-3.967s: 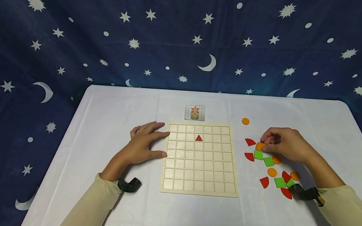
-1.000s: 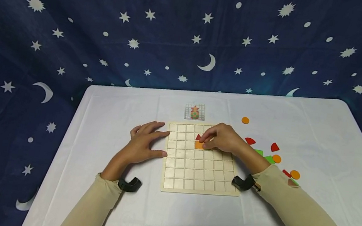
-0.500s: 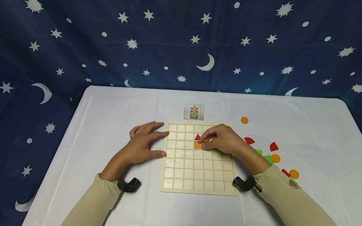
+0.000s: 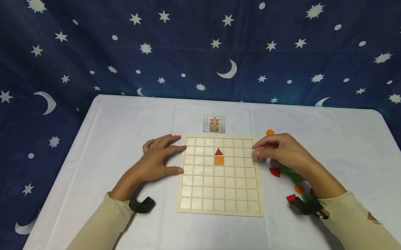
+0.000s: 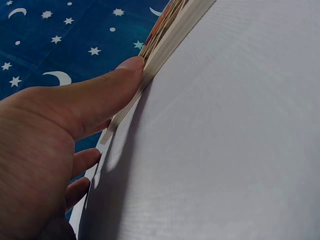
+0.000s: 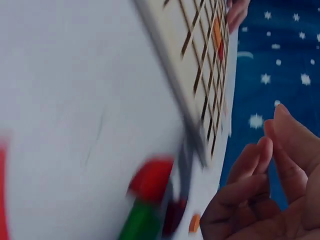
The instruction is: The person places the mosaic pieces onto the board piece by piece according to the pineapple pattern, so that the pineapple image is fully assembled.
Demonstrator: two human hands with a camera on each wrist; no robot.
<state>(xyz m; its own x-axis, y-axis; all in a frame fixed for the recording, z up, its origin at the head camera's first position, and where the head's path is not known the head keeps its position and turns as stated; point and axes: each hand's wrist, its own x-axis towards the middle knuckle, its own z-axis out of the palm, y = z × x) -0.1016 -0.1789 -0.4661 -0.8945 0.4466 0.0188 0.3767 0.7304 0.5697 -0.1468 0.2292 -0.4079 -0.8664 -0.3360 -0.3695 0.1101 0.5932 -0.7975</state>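
A pale wooden grid board (image 4: 221, 193) lies on the table in the head view. On it, a red triangle (image 4: 219, 152) sits directly above an orange square (image 4: 219, 160), each in its own cell. My left hand (image 4: 158, 157) touches the board's left edge with thumb and forefinger, the other fingers spread; in the left wrist view the thumb (image 5: 100, 97) rests against the board's side. My right hand (image 4: 290, 151) is over the board's right edge. Its fingers are loosely bent, and the right wrist view shows nothing between them.
Behind the board lies a small gridded pattern card (image 4: 214, 123). To the right are loose pieces, partly hidden by the right arm: an orange disc (image 4: 270, 132), a red quarter circle (image 4: 275, 172), green squares (image 4: 285, 170) and others. A dark star-patterned cloth (image 4: 213, 36) hangs behind the table.
My right hand took the orange square from the loose pieces, set it below the red triangle, let go and moved right. The left hand has stayed at the board's edge.
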